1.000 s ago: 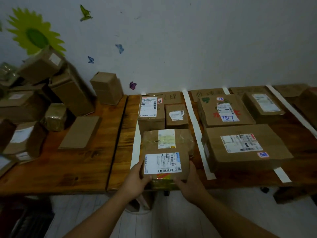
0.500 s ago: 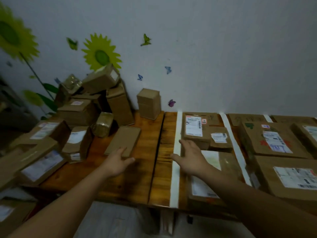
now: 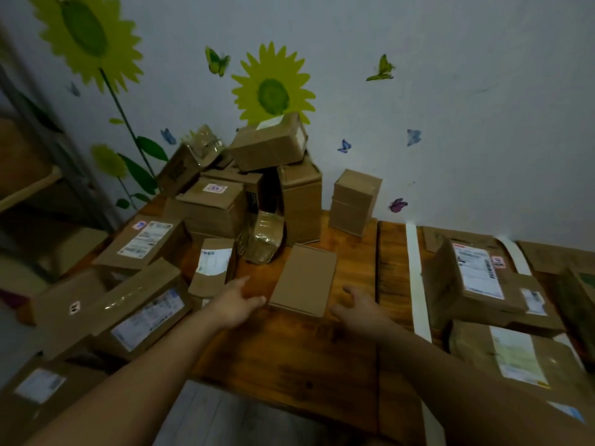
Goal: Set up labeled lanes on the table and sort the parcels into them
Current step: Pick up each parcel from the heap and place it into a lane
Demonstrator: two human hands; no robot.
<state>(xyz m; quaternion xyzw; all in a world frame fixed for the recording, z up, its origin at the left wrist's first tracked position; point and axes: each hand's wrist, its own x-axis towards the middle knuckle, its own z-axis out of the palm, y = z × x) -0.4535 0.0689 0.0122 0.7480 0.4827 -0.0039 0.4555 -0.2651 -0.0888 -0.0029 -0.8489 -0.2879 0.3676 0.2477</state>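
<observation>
Two hands reach over the wooden table (image 3: 289, 352). The left hand (image 3: 236, 300) and the right hand (image 3: 360, 309) are both spread wide and hold nothing. Between them lies one flat box (image 3: 302, 280) with a blank top, on the bare wood left of the lanes. The left fingertips are just beside its near left corner, though contact cannot be told. The right hand is a little apart from its near right corner.

The flat box's long axis runs away from the person toward the wall, its far end leaning slightly right and its near short edge facing the person.

Two white tape strips show on the right: a long strip (image 3: 417, 284) and a shorter strip (image 3: 515, 255) behind the parcels. Three parcels lie between them: a labelled box (image 3: 476, 278), a small box (image 3: 529, 299) touching it, and a front parcel (image 3: 515, 352) with a pale label.

Behind the flat box is a taped parcel (image 3: 265, 239), almost touching its far left corner, and an upright box (image 3: 354, 201) stands by the wall. To the left a pile (image 3: 212, 204) of well over ten cartons crowds the table's edge, and a tilted carton (image 3: 212, 268) sits just beside the left hand.

Three sunflower stickers and several butterfly stickers are on the wall.
</observation>
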